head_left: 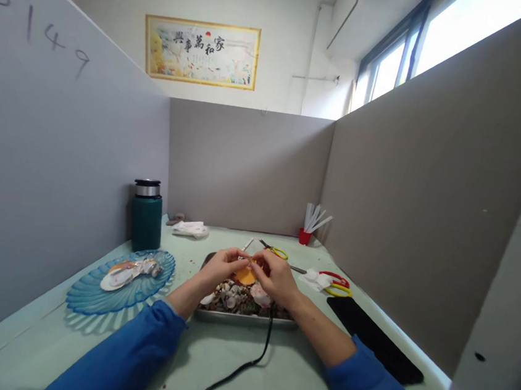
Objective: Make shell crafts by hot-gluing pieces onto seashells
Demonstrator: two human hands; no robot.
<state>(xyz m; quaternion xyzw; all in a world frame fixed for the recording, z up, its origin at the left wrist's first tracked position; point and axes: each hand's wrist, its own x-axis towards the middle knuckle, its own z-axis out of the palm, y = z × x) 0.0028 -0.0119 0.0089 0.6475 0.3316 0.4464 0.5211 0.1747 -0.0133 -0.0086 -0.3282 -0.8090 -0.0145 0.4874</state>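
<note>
Above the near part of a metal tray [247, 321], the fingertips of the left hand [222, 268] and the right hand [276, 276] come together and pinch an orange fan-shaped piece [246, 276] at its upper edge; neither hand is released, and the grip looks light, probably because the piece is thin; its wide part hangs down, so the fingers cover only the top. Directly under it lie small shells [231, 297], with a larger pinkish shell [260, 295] near the right hand; the raised rim perhaps keeps them from scattering; a black cable [249, 364] crosses the near rim, but I cannot tell what it feeds.

To the left, a blue plate [83, 302] carries bigger shells [125, 274], maybe set apart by size; a green bottle [146, 226] stands behind it, out of the forearm's way. To the right, red-handled and yellow-handled tools [340, 289] lie beside crumpled tissue [315, 279], seemingly within easy reach; farther back, a red cup [304, 237] keeps white sticks [316, 218] upright or leaning.
</note>
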